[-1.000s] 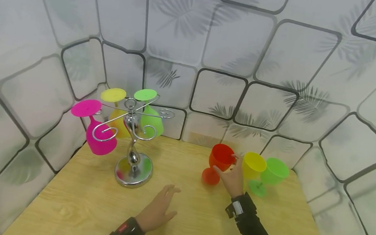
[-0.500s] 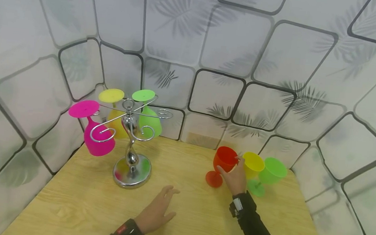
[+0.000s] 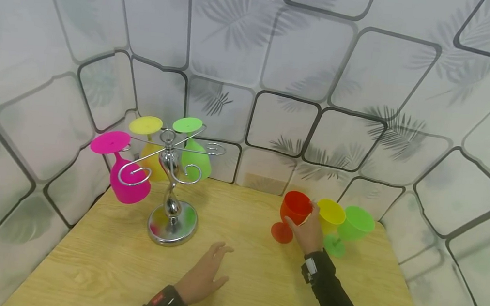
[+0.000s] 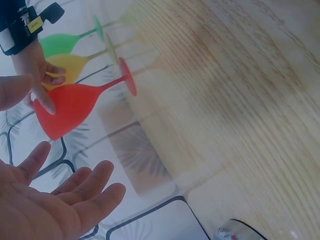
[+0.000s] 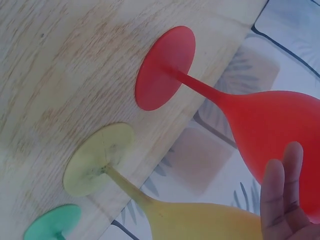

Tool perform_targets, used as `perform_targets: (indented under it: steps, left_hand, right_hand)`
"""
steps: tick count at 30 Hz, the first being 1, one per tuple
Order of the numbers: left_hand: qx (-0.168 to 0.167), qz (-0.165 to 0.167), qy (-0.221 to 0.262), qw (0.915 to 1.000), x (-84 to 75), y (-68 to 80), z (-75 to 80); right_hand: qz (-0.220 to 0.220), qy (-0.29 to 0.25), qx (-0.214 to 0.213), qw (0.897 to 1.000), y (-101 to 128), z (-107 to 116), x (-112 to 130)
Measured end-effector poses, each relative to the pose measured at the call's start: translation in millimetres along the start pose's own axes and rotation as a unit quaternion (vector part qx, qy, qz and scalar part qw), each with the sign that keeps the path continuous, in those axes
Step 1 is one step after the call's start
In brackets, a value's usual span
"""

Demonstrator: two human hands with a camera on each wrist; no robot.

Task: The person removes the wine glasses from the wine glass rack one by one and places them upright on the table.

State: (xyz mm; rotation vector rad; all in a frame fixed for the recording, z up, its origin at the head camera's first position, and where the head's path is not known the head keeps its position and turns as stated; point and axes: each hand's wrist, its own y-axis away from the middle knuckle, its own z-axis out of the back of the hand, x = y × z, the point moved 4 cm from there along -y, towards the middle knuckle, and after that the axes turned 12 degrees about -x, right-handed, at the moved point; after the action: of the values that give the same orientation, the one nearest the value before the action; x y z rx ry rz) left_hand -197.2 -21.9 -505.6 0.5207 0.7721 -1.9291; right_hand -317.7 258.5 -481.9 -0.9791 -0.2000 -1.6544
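Observation:
A red goblet [image 3: 295, 208] stands upright on the wooden table [image 3: 86, 265], right of centre. My right hand [image 3: 307, 228] holds its bowl, thumb on the near side and fingers [image 5: 283, 192] curled against the far side, next to a yellow goblet [image 3: 330, 215]. In the left wrist view the thumb lies across the red goblet [image 4: 67, 110]. My left hand [image 3: 207, 272] rests on the table with its fingers [image 4: 75, 197] spread and holds nothing. A chrome rack [image 3: 173, 210] stands at the back left.
A pink goblet [image 3: 128, 181], a yellow goblet [image 3: 150, 157] and a green goblet [image 3: 196, 161] hang upside down from the rack. A green goblet [image 3: 356, 222] stands right of the yellow one, near the table's right edge. Patterned walls close in behind and to both sides.
My right hand has shifted the red goblet a little to the right, closer to the yellow goblet, and it stands straighter. The left hand has stayed in place.

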Motion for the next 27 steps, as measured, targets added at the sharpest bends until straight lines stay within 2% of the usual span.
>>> perform_targets:
  steps: [15, 22, 25, 27]
  left_hand:
    - [-0.003, 0.004, 0.002, 1.0000, 1.3, 0.1, -2.0]
    - [-0.009, 0.006, -0.006, 0.9999, 2.1, 2.2, 3.2]
    - [-0.025, -0.010, -0.019, 0.9995, 1.8, 1.6, 12.8]
    - [-0.045, -0.029, -0.029, 0.9981, 1.2, -0.8, 22.0]
  right_hand:
    - [-0.005, 0.025, -0.015, 1.000, -6, -3, 3]
    - [0.041, 0.001, -0.054, 0.998, 4, 6, 8]
    - [0.065, -0.016, -0.074, 0.995, 15, 14, 13]
    - [0.100, -0.029, -0.085, 0.991, 24, 17, 17]
